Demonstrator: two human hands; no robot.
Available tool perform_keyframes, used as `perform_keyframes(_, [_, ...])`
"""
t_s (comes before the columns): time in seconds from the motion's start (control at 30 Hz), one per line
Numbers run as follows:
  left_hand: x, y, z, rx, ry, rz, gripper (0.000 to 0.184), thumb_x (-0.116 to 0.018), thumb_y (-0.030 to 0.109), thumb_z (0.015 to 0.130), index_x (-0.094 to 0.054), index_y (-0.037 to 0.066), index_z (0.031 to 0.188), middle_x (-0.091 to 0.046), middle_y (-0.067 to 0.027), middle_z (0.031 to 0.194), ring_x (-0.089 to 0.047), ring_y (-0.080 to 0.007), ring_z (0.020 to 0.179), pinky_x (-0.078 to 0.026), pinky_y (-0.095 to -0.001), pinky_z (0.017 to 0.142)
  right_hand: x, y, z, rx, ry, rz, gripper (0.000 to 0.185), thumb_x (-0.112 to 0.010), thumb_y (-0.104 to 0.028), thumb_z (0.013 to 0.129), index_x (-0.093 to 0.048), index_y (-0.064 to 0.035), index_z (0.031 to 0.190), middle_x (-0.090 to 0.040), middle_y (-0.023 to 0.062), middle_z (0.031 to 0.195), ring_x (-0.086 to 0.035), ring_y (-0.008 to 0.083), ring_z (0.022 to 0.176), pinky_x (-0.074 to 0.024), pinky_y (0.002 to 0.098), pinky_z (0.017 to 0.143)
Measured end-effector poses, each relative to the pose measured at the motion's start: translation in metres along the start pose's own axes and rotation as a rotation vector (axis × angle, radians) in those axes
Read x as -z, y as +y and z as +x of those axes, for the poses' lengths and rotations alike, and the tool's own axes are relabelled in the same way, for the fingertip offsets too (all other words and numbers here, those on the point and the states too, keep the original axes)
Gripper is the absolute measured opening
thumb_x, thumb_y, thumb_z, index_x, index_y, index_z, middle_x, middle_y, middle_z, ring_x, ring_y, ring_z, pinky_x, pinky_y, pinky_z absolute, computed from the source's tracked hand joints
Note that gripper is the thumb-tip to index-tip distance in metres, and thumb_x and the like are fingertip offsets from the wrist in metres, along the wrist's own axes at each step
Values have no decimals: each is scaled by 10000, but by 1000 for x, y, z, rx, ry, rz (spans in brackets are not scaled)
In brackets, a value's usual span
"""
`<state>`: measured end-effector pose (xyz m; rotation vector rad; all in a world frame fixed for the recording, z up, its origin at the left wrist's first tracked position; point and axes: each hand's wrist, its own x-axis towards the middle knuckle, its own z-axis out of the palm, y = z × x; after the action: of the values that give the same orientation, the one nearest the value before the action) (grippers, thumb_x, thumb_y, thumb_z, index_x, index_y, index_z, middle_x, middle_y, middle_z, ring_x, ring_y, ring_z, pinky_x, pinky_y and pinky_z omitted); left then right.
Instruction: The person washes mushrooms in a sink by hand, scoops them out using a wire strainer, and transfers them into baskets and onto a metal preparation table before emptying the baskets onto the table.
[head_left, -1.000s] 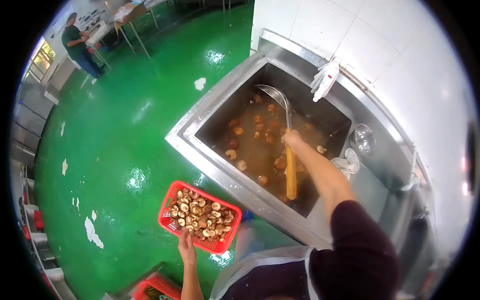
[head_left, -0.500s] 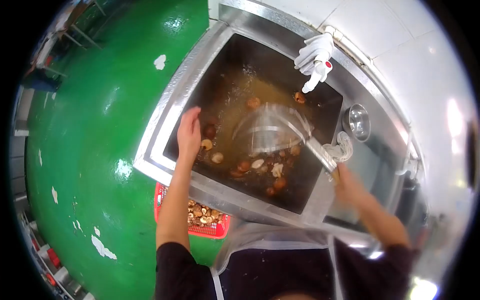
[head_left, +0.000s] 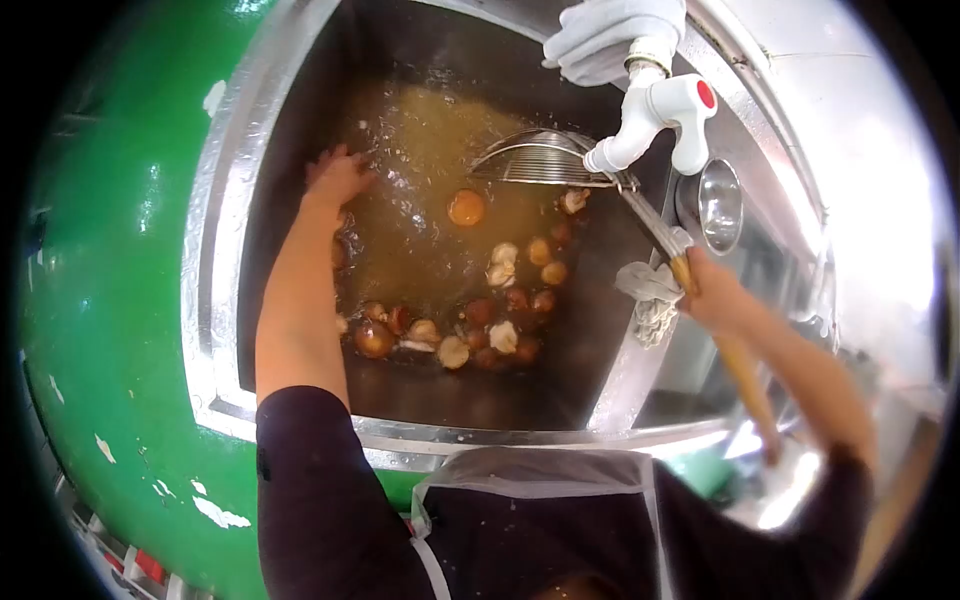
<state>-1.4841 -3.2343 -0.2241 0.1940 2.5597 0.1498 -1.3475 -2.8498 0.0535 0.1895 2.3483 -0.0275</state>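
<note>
My right hand [head_left: 712, 290] is closed around the wooden handle of a wire strainer [head_left: 545, 162]. The strainer's wire bowl is tilted over the murky water, beside the white tap [head_left: 645, 120], which partly covers its right end. My left hand [head_left: 340, 176] is at the water on the sink's left side, its fingers apart and holding nothing. Brown mushrooms float in the sink: one cap [head_left: 466, 207] drifts alone in the middle, and pale ones [head_left: 502, 265] lie to its lower right. Several more mushrooms [head_left: 374, 338] gather toward the near side.
The metal sink [head_left: 235, 150] has a wide rim. A white glove [head_left: 615, 38] hangs by the tap. On the right ledge are a steel bowl [head_left: 720, 205] and a bundled pale cloth [head_left: 652, 300]. Green floor [head_left: 130, 330] with worn white patches lies to the left.
My view has shifted closer over the sink. My left hand has moved from near the rim farther into the sink. The strainer has swung away from the near mushrooms toward the tap.
</note>
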Motion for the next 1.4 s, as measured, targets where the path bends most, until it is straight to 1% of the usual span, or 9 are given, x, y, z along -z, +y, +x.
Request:
perform_keyframes(0.27, [-87, -25, -70, 226, -659, -532, 515, -611, 409, 726, -555, 83, 1119, -554, -156, 1091, -536, -243, 972, -442, -324, 767, -47, 6, -55, -362, -680, 769, 416, -588, -6, 694, -389, 17, 1058, -488, 101, 652, -498, 156, 503, -401, 291, 396])
perform_keyframes(0.37, [-82, 0, -113, 332, -870, -677, 573, -598, 462, 739, -526, 53, 1134, -561, -112, 1063, -532, -192, 902, -430, -297, 724, -88, 9, -75, -557, -846, 1124, 401, -586, 5, 680, -420, 14, 1046, -456, 59, 637, -453, 127, 487, -369, 273, 405])
perform_keyframes(0.57, [-103, 55, -150, 465, -1081, -992, 491, -552, 432, 787, -506, 89, 1136, -557, -83, 1020, -522, -210, 920, -435, -309, 721, -156, 18, -83, -402, -999, 1534, 355, -566, 16, 709, -432, -2, 1038, -466, 39, 686, -446, 90, 496, -382, 197, 457])
perform_keyframes(0.63, [-110, 87, -175, 565, -754, -1180, 532, -571, 427, 768, -459, 90, 1164, -511, -118, 1153, -443, -302, 1087, -410, -418, 824, -174, 16, -77, -401, -1087, 1660, 344, -548, 18, 731, -418, -16, 1047, -442, 26, 674, -432, 81, 498, -373, 186, 447])
perform_keyframes(0.77, [-63, 132, -222, 71, -303, -651, 639, -566, 381, 761, -346, 115, 1298, -354, -221, 1287, -352, -376, 1180, -333, -393, 959, -177, -5, -59, -383, -1335, 1847, 325, -517, 28, 752, -402, -36, 1050, -412, 15, 664, -410, 74, 493, -366, 211, 437])
perform_keyframes(0.9, [-13, 141, -266, -19, -164, -1038, 376, -547, 198, 816, -508, 84, 1171, -527, -132, 1161, -470, -283, 1116, -368, -333, 932, -166, -25, -54, -305, -1513, 1927, 293, -496, 0, 767, -418, -45, 1045, -388, 7, 660, -376, 62, 492, -340, 207, 439])
perform_keyframes(1.1, [50, 81, -318, -106, 888, -919, 290, -452, -98, 754, -593, 35, 970, -603, -97, 954, -573, -204, 901, -444, -290, 798, -169, -3, -85, -125, -1687, 2020, 342, -487, -20, 763, -419, -18, 1099, -378, 19, 708, -359, 52, 500, -319, 193, 443])
perform_keyframes(1.2, [37, 16, -313, 232, 848, -914, 259, -382, -48, 830, -579, 10, 986, -612, -111, 914, -584, -200, 852, -449, -285, 778, -170, 27, -100, -147, -1650, 2029, 381, -492, -32, 754, -406, -2, 1124, -370, 22, 710, -346, 47, 491, -316, 190, 426])
perform_keyframes(1.4, [-23, -46, -227, 139, 184, -481, 341, -395, 106, 840, -493, 78, 1166, -476, -157, 1203, -464, -335, 1097, -396, -400, 894, -146, 33, -118, -314, -1365, 2161, 299, -493, -28, 738, -437, -4, 1031, -343, 14, 687, -331, 38, 488, -299, 179, 420])
